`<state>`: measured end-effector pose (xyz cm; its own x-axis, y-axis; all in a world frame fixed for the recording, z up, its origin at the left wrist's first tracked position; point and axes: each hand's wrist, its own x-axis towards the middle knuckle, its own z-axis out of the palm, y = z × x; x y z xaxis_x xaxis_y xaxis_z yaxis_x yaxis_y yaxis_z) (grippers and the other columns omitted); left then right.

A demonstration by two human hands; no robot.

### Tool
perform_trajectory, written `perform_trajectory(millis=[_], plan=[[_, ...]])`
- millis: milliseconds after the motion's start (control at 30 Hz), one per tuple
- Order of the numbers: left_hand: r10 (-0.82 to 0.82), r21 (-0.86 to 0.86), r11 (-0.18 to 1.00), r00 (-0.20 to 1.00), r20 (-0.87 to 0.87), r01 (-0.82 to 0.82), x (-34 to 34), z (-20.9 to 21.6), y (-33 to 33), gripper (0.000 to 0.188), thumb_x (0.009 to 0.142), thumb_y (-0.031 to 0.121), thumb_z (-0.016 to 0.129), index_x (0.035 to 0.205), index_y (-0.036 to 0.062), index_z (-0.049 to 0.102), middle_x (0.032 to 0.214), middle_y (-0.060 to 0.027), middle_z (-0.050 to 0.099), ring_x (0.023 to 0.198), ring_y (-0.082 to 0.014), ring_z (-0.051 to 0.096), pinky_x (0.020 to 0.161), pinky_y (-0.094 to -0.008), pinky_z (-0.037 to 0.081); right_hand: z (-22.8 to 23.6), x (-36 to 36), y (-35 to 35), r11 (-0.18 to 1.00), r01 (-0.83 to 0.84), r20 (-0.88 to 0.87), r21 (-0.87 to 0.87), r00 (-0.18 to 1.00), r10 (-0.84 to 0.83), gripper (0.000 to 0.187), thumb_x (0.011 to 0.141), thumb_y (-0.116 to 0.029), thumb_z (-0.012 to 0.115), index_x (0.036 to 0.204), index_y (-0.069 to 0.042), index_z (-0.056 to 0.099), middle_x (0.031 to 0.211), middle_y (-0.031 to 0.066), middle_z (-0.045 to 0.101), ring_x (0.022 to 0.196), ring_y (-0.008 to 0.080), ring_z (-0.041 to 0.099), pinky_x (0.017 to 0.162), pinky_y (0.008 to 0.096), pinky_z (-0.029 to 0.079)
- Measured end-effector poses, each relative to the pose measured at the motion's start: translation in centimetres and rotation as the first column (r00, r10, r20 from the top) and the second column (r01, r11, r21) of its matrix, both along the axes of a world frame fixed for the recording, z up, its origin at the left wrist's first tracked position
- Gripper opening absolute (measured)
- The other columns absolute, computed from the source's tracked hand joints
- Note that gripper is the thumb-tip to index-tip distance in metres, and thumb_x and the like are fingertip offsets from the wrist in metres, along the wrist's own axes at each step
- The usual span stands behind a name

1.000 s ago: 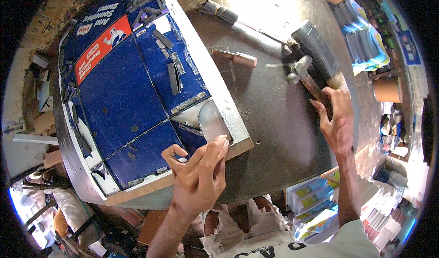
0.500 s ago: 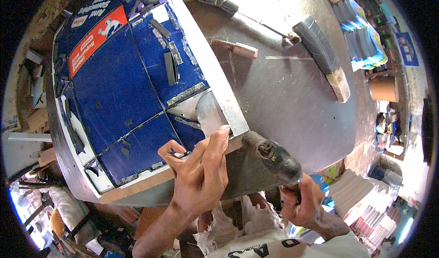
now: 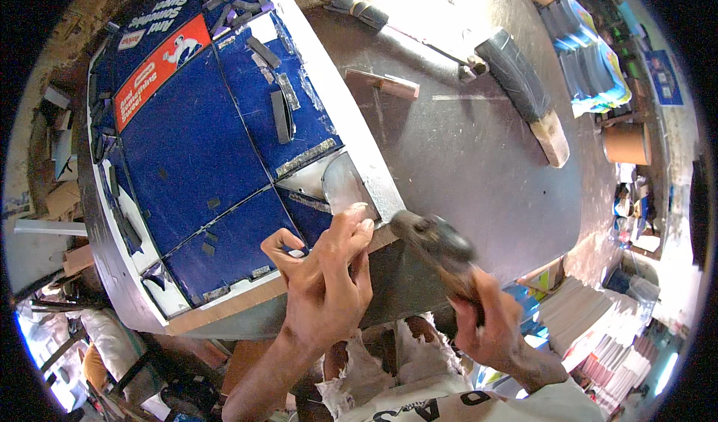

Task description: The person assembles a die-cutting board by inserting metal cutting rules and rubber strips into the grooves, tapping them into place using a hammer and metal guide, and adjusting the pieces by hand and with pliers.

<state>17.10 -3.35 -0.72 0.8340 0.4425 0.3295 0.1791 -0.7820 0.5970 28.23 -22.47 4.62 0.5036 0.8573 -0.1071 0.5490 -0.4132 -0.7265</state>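
A large blue panel (image 3: pixel 202 160) with a red printed strip, dark dividing lines and a pale wooden rim lies on the table. My left hand (image 3: pixel 325 283) is at its near right corner, fingers bent together by the rim. Their tips meet the end of a pale, rounded piece (image 3: pixel 344 186); what they grip is hidden. A small white bit shows by the left thumb. My right hand (image 3: pixel 486 321) is closed round the handle of a mallet (image 3: pixel 441 246), whose dark, rounded head is blurred and close to the panel's corner.
Loose dark strips (image 3: pixel 281 114) lie on the panel. Beyond it on the table (image 3: pixel 479 190) are a long tool with a wrapped handle (image 3: pixel 359 9), a black-handled tool (image 3: pixel 516 78) and a small flat brownish piece (image 3: pixel 400 85). Paper stacks (image 3: pixel 580 325) stand at right.
The mallet has swung up and left, its head now nearer the panel's corner. My right hand has risen slightly with it. My left fingers have shifted a little at the same corner.
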Motion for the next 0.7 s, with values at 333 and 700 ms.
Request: perform_trajectory(millis=[333, 700], plan=[[0.224, 0.152, 0.967, 0.964, -0.145, -0.202, -2.6, 4.6, 0.7, 0.055, 0.073, 0.035, 0.081, 0.114, 0.0054, 0.060, 0.099, -0.0003, 0.073, 0.089, -0.0224, 0.067, 0.086, -0.0358, 0.043, -0.2, -0.5, -0.5, 0.998, 0.054, 0.014, -0.022, 0.998, -0.053, 0.038, 0.092, -0.015, 0.060, 0.119, 0.007, 0.047, 0.077, 0.0159, 0.059, 0.052, 0.0237, 0.055, 0.047, 0.0347, 0.043], [0.225, -0.053, 0.972, 0.971, -0.077, -0.229, -14.6, 4.4, 3.5, 0.028, 0.073, 0.013, 0.068, 0.097, 0.0003, 0.060, 0.091, -0.0107, 0.058, 0.088, -0.0229, 0.059, 0.081, -0.0345, 0.045, 0.0, -1.4, 0.6, 0.986, 0.140, 0.017, -0.088, 0.990, -0.139, 0.037, 0.094, -0.017, 0.058, 0.126, -0.003, 0.047, 0.083, 0.0185, 0.064, 0.064, 0.0346, 0.065, 0.056, 0.0408, 0.052]])
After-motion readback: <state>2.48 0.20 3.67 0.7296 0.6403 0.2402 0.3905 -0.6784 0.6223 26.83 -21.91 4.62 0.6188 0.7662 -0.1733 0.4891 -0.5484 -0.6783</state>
